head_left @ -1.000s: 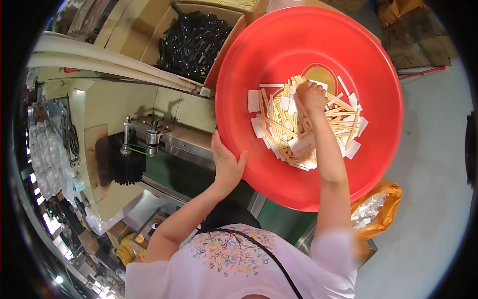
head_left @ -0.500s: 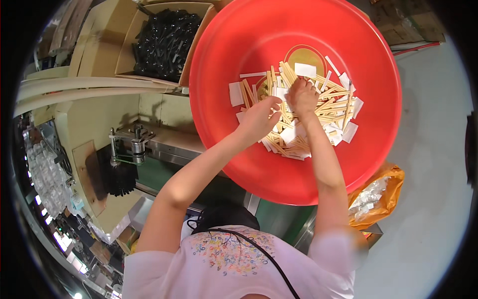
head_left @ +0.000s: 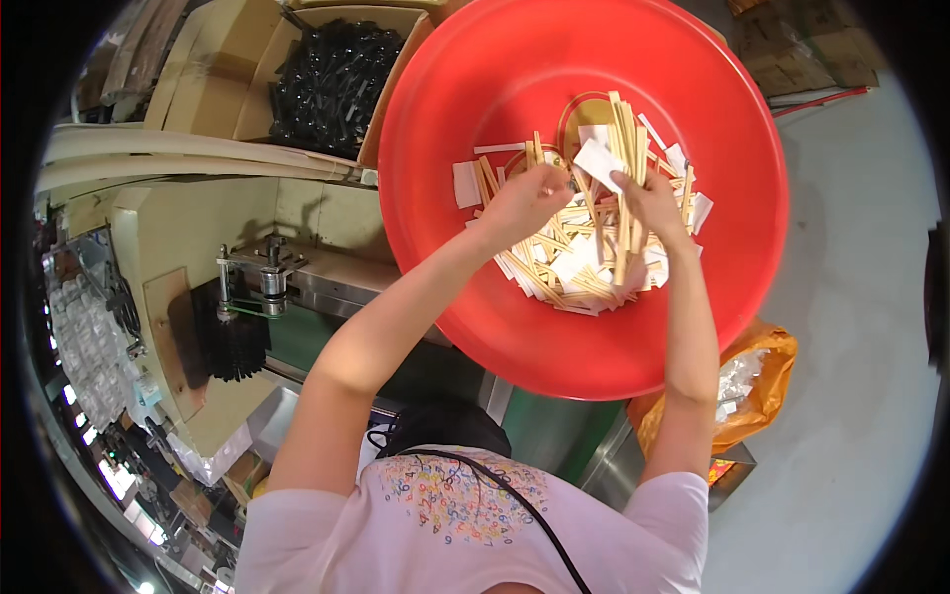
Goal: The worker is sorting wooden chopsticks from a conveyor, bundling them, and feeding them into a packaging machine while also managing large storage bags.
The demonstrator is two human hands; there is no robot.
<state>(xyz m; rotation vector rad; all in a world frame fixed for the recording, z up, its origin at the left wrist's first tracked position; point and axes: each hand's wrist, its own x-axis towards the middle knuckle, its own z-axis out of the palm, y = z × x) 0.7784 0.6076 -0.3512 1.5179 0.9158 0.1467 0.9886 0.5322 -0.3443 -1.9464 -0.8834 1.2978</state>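
In the large red basin [head_left: 475,79] lies a loose heap of pale wooden chopsticks [head_left: 539,259] mixed with small flat white packets [head_left: 467,185]. My right hand [head_left: 653,203] grips a bundle of chopsticks [head_left: 633,144] by the middle, raised over the heap and standing nearly lengthwise. A white packet [head_left: 599,164] lies against that bundle by my right thumb. My left hand [head_left: 529,206] hovers over the left part of the heap, fingers curled together. Whether anything is between those fingers is hidden.
Beyond the basin's left side stands a cardboard box [head_left: 252,99] of black plastic-looking pieces [head_left: 332,84]. A machine with a black brush [head_left: 236,346] is at the left. An orange bag [head_left: 772,381] with clear wrappings sits by the basin's near right edge.
My right hand has risen from the heap and moved right, bringing up a bundle of chopsticks. My left hand has shifted slightly, its fingers more curled.
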